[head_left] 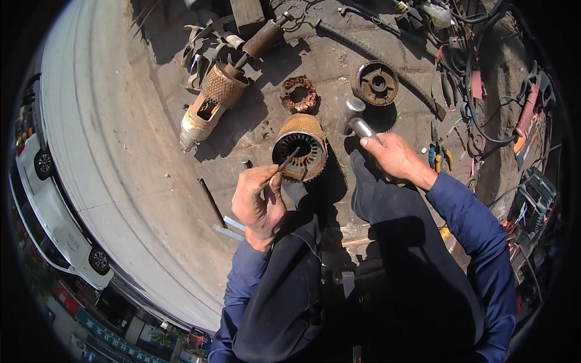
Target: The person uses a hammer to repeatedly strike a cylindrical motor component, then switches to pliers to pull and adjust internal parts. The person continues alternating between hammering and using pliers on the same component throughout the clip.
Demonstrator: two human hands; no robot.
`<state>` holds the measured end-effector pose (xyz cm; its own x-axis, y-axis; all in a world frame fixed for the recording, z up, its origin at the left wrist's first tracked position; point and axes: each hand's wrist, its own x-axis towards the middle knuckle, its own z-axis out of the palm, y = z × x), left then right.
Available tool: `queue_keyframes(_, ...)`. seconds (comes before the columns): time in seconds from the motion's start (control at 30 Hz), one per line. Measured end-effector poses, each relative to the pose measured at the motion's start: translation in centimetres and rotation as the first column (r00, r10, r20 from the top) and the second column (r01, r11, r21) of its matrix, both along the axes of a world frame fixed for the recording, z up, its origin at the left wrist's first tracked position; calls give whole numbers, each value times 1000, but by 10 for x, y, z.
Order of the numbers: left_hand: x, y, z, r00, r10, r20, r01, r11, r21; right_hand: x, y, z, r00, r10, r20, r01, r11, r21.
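Observation:
My left hand [259, 209] grips a thin rusty metal rod [289, 158], its tip at the opening of a rusty slotted cylindrical motor core [298, 127] between my feet. My right hand [396, 157] is closed on the handle of a steel-headed hammer [353, 110], held just right of the core. Beyond the core lies a ring of copper windings [310, 97]. A round rusty end housing with spokes [364, 78] sits at upper right of it. A dismantled motor assembly with shaft and mesh-textured body [222, 85] lies at upper left.
Cables and tools crowd the right side, including yellow-handled pliers [448, 157]. A corrugated bar [363, 51] crosses the paving. Loose metal scraps [193, 45] and a block [245, 12] lie at the top. A white car [54, 206] stands on the road at left.

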<state>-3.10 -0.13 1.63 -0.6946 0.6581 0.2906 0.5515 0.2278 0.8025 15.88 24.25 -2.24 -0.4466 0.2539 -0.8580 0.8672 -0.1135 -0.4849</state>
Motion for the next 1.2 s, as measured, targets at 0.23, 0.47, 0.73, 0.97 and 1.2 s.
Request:
queue_keyframes(0.23,0,1,-14,997,65,50,-68,997,47,0,2,1,999,38,27,-38,999,-4)
queue_keyframes(0.47,-4,9,-19,997,68,44,-72,994,82,-5,1,5,999,12,32,-12,1000,10)
queue_keyframes(0.73,-9,17,-21,998,70,1,-69,995,75,-2,1,2,998,46,38,-46,999,6)
queue_keyframes(0.97,-9,27,-30,999,-4,-51,12,987,163,-3,1,6,999,38,27,-38,999,-6)
queue_keyframes(1.2,-8,30,-32,998,-14,-68,21,994,110,-2,-2,26,993,97,-65,-87,986,143)
